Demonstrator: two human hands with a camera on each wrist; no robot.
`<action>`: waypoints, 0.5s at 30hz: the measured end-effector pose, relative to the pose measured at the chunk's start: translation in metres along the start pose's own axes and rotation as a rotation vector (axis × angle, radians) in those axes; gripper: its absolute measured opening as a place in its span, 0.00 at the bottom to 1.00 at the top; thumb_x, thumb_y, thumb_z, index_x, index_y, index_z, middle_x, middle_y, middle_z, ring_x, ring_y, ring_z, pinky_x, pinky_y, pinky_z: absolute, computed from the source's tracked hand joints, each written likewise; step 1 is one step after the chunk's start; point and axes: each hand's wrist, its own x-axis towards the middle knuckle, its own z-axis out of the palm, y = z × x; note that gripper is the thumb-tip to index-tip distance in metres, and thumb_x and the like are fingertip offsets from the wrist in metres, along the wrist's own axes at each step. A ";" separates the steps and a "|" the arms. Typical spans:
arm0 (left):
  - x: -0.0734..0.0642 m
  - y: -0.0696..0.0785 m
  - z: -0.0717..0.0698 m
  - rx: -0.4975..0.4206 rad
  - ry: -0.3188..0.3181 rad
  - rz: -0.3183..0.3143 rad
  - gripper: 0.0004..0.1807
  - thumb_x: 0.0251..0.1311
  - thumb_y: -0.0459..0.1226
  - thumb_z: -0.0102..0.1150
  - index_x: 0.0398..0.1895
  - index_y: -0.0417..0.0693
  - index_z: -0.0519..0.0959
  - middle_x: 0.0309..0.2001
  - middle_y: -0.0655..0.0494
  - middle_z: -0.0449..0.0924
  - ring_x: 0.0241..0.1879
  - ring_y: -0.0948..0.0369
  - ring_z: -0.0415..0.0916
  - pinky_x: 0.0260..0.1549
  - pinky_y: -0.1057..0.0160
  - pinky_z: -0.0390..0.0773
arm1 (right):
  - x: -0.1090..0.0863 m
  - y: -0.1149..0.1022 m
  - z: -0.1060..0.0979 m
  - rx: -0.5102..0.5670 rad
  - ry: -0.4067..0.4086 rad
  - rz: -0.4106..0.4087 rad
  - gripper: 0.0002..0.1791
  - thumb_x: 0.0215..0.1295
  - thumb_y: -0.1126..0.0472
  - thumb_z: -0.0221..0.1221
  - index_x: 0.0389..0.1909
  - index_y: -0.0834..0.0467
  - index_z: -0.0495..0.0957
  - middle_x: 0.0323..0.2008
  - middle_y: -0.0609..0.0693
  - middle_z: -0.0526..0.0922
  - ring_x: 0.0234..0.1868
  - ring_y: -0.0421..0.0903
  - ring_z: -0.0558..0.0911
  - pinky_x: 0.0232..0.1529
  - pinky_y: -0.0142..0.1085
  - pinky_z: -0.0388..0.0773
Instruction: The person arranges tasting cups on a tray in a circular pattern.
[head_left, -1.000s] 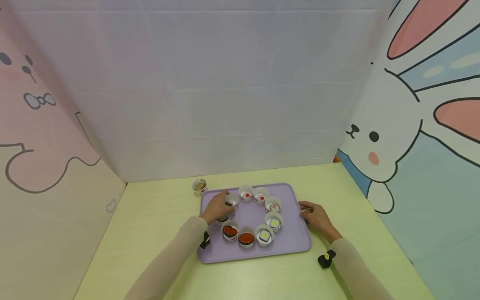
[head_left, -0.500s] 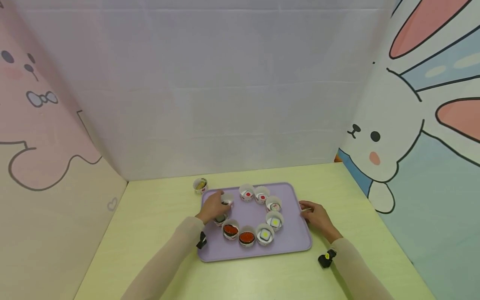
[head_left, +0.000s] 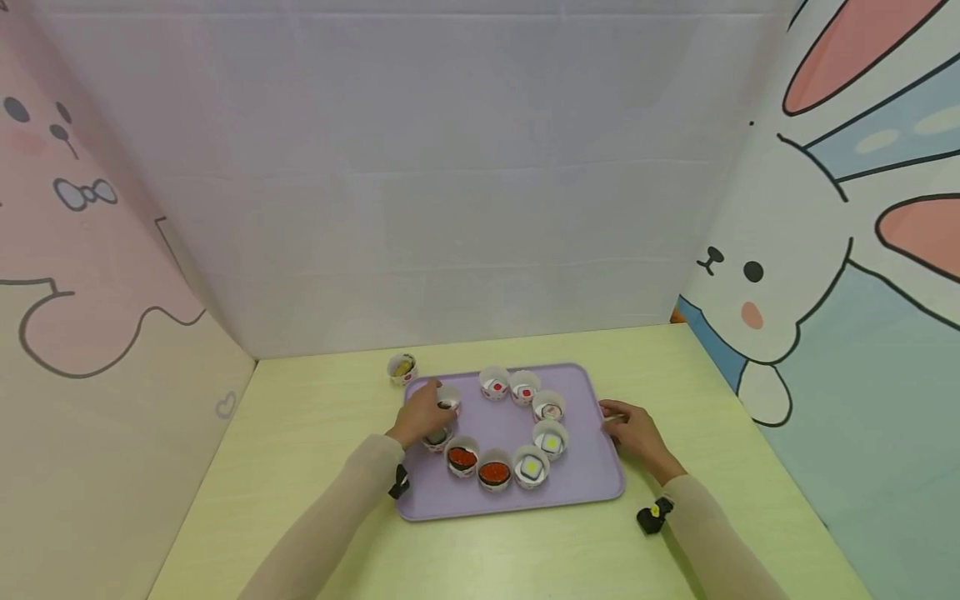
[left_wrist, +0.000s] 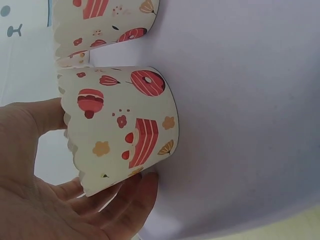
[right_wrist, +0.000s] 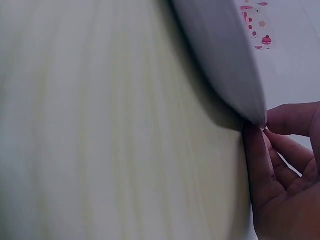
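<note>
My left hand (head_left: 420, 414) holds a paper baking cup (left_wrist: 125, 117) printed with cakes and doughnuts, thumb on one side and fingers curled round the other. This cup stands at the left of a ring of similar cups on a lilac tray (head_left: 585, 479). Just nearer stands another cup (head_left: 437, 440), partly hidden by the hand. Two front cups hold red-topped pieces, such as the red-topped piece (head_left: 494, 473). At the tray's right edge, my right hand (head_left: 636, 433) pinches the tray's rim (right_wrist: 252, 107) between thumb and finger.
One more cup (head_left: 402, 369) with a yellowish piece stands on the pale wooden table (head_left: 315, 392), off the tray's back left corner. The ring's right side has cups with yellow-centred white pieces, like the cup (head_left: 531, 467). A white cloth (head_left: 450, 208) hangs behind the table.
My left hand has slid its cup a little to the left on the tray. The cup just nearer has shifted left too. My right hand stays at the tray's edge.
</note>
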 end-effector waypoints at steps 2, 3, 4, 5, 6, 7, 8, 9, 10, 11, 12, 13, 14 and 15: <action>0.001 -0.003 0.000 -0.002 -0.002 0.005 0.37 0.54 0.47 0.66 0.64 0.37 0.67 0.54 0.43 0.79 0.47 0.53 0.78 0.46 0.50 0.79 | 0.000 0.000 0.000 -0.002 0.004 -0.002 0.26 0.64 0.68 0.57 0.64 0.63 0.73 0.53 0.63 0.80 0.37 0.42 0.80 0.33 0.33 0.78; 0.000 -0.003 0.000 -0.006 -0.003 0.002 0.38 0.55 0.48 0.66 0.64 0.38 0.67 0.55 0.43 0.79 0.48 0.52 0.78 0.47 0.50 0.78 | 0.000 0.000 0.000 -0.002 0.005 -0.002 0.26 0.64 0.68 0.57 0.64 0.63 0.73 0.53 0.63 0.80 0.37 0.42 0.80 0.33 0.33 0.78; 0.000 -0.003 -0.001 -0.006 -0.004 0.000 0.38 0.55 0.49 0.66 0.65 0.38 0.66 0.56 0.43 0.78 0.49 0.52 0.78 0.48 0.49 0.78 | 0.001 0.000 0.000 -0.001 0.005 0.000 0.26 0.64 0.68 0.56 0.64 0.63 0.73 0.53 0.63 0.80 0.37 0.42 0.80 0.33 0.33 0.78; -0.001 -0.003 -0.002 -0.007 -0.006 -0.002 0.39 0.55 0.49 0.66 0.65 0.38 0.66 0.57 0.43 0.78 0.51 0.52 0.78 0.49 0.49 0.78 | 0.001 0.000 0.000 -0.001 0.006 0.002 0.26 0.64 0.68 0.56 0.64 0.63 0.73 0.53 0.63 0.80 0.38 0.42 0.80 0.33 0.33 0.78; -0.002 -0.002 -0.003 -0.015 -0.008 -0.007 0.39 0.55 0.49 0.67 0.66 0.38 0.66 0.58 0.43 0.77 0.52 0.51 0.78 0.50 0.48 0.77 | 0.001 0.001 0.000 -0.001 0.004 0.004 0.26 0.64 0.68 0.57 0.64 0.63 0.72 0.53 0.63 0.80 0.38 0.42 0.80 0.33 0.33 0.78; -0.003 -0.001 -0.005 -0.020 -0.009 -0.011 0.40 0.55 0.50 0.67 0.66 0.38 0.66 0.58 0.42 0.77 0.53 0.50 0.77 0.51 0.47 0.77 | 0.001 0.001 0.000 0.002 0.003 0.006 0.26 0.64 0.68 0.57 0.64 0.63 0.72 0.53 0.63 0.80 0.38 0.41 0.80 0.34 0.33 0.78; -0.004 0.000 -0.006 -0.022 -0.009 -0.015 0.40 0.55 0.50 0.67 0.66 0.39 0.66 0.60 0.42 0.76 0.54 0.49 0.77 0.52 0.47 0.77 | 0.001 0.001 0.000 0.002 0.003 0.008 0.26 0.64 0.68 0.57 0.64 0.63 0.72 0.53 0.63 0.80 0.38 0.41 0.80 0.34 0.33 0.78; -0.005 0.001 -0.007 -0.023 -0.007 -0.014 0.40 0.55 0.50 0.67 0.67 0.39 0.66 0.61 0.42 0.75 0.56 0.49 0.76 0.53 0.47 0.76 | 0.001 0.001 0.001 0.005 0.004 0.013 0.26 0.64 0.68 0.57 0.64 0.63 0.72 0.53 0.63 0.80 0.38 0.41 0.80 0.34 0.33 0.78; -0.006 0.002 -0.009 -0.031 -0.005 -0.011 0.40 0.55 0.50 0.67 0.67 0.38 0.66 0.61 0.41 0.75 0.56 0.48 0.76 0.53 0.46 0.76 | 0.001 0.001 0.001 0.007 0.004 0.013 0.26 0.64 0.68 0.57 0.64 0.63 0.72 0.53 0.63 0.80 0.38 0.41 0.80 0.34 0.33 0.78; -0.007 0.002 -0.011 -0.041 -0.002 -0.011 0.40 0.55 0.50 0.67 0.67 0.38 0.66 0.62 0.41 0.74 0.57 0.47 0.76 0.54 0.46 0.76 | 0.001 0.001 0.001 0.008 0.003 0.014 0.26 0.64 0.68 0.57 0.64 0.63 0.72 0.53 0.63 0.80 0.38 0.40 0.80 0.35 0.33 0.78; -0.008 0.002 -0.012 -0.043 0.001 -0.005 0.40 0.55 0.49 0.68 0.67 0.38 0.66 0.62 0.41 0.74 0.57 0.47 0.76 0.54 0.45 0.76 | 0.001 0.001 0.001 0.007 0.002 0.012 0.26 0.64 0.68 0.57 0.64 0.63 0.72 0.53 0.63 0.80 0.38 0.40 0.80 0.35 0.33 0.79; -0.008 0.002 -0.014 -0.039 0.005 0.001 0.40 0.55 0.50 0.67 0.67 0.38 0.66 0.62 0.41 0.75 0.57 0.47 0.76 0.53 0.46 0.76 | 0.001 0.001 0.001 0.010 0.003 0.013 0.26 0.64 0.68 0.57 0.64 0.63 0.72 0.53 0.63 0.80 0.38 0.40 0.80 0.35 0.33 0.79; -0.009 0.003 -0.015 -0.040 0.008 0.006 0.40 0.55 0.49 0.67 0.67 0.38 0.67 0.61 0.40 0.75 0.57 0.46 0.76 0.54 0.46 0.76 | 0.001 0.000 0.001 0.011 0.004 0.014 0.26 0.64 0.69 0.57 0.64 0.63 0.72 0.53 0.63 0.80 0.38 0.41 0.80 0.34 0.33 0.79; -0.009 0.004 -0.017 -0.044 0.011 0.013 0.40 0.55 0.49 0.67 0.66 0.37 0.67 0.61 0.40 0.75 0.57 0.46 0.76 0.53 0.45 0.76 | 0.001 0.000 0.001 0.014 0.005 0.016 0.26 0.64 0.69 0.57 0.64 0.63 0.72 0.53 0.63 0.80 0.38 0.41 0.80 0.34 0.33 0.79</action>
